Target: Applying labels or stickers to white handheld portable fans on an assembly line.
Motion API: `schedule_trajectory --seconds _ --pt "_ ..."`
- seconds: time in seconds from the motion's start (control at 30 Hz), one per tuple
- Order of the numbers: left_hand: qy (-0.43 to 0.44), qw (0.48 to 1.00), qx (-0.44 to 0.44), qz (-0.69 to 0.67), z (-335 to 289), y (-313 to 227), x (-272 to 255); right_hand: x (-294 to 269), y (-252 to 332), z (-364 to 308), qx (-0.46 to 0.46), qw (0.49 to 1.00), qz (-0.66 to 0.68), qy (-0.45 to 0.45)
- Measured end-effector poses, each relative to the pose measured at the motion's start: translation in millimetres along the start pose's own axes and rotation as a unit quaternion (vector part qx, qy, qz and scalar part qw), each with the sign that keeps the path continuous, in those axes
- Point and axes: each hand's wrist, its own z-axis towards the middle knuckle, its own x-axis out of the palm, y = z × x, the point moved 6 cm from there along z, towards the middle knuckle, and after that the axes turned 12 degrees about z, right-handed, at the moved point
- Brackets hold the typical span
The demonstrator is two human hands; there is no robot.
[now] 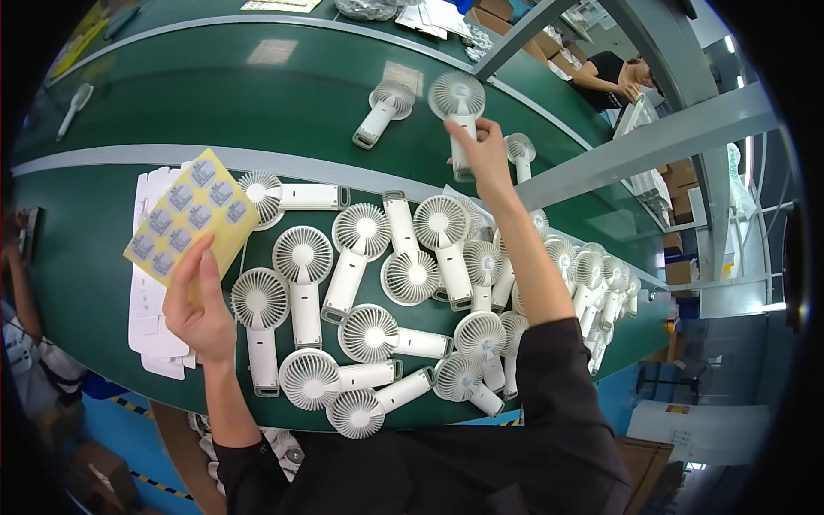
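Observation:
Pinched in my left hand [202, 305] is a yellow sheet of stickers [190, 215] with several greyish round-cornered labels on it. My right hand [481, 154] reaches to the far side and grips a white handheld fan [457, 94] by its handle, over the green belt. Beyond that hand's left lies another handheld fan [384, 112], and to its right a further one [520, 153]. Between my arms, several white handheld fans [302, 257] lie on the green table in mixed directions. Many more are heaped [592, 275] to the right of my right forearm.
Flat white cardboard pieces [159, 326] lie under the sticker sheet. A grey metal rail [103, 159] runs between table and belt. Grey posts and a beam [644, 137] stand at right. A small white fan-like item [77, 107] sits far left. Other people work at far right and left.

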Motion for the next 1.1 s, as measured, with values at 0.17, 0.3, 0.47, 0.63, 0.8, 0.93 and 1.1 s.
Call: schedule_trajectory --seconds 0.17,0.3,0.47,0.63,0.8,0.93,1.1 --pt "0.003 0.997 -0.053 -0.051 -3.0 5.4 9.5 -33.8 -94.5 96.1 0.061 0.99 -0.072 -0.11" --pt "-0.004 0.997 -0.061 -0.05 -5.0 2.6 9.0 29.9 -59.0 93.0 -0.164 0.88 -0.442 -0.048" --pt "0.034 0.998 -0.044 -0.033 -6.1 5.7 14.5 100.6 -67.8 70.4 0.065 0.916 -0.378 0.114" --pt "0.036 0.998 -0.045 -0.031 -6.3 7.3 14.3 128.1 -52.6 54.2 0.043 0.968 -0.174 0.175" --pt "0.044 0.999 -0.005 0.004 -4.6 -3.3 17.5 122.6 -20.7 12.4 0.062 0.956 0.039 0.284" --pt "0.067 0.998 -0.003 -0.014 -6.2 -5.5 23.5 93.7 18.0 -41.4 0.1 0.937 0.126 0.31" --pt "0.063 0.997 0.032 0.006 -8.5 -8.6 23.9 70.6 30.5 -85.8 0.115 0.897 0.236 0.356"
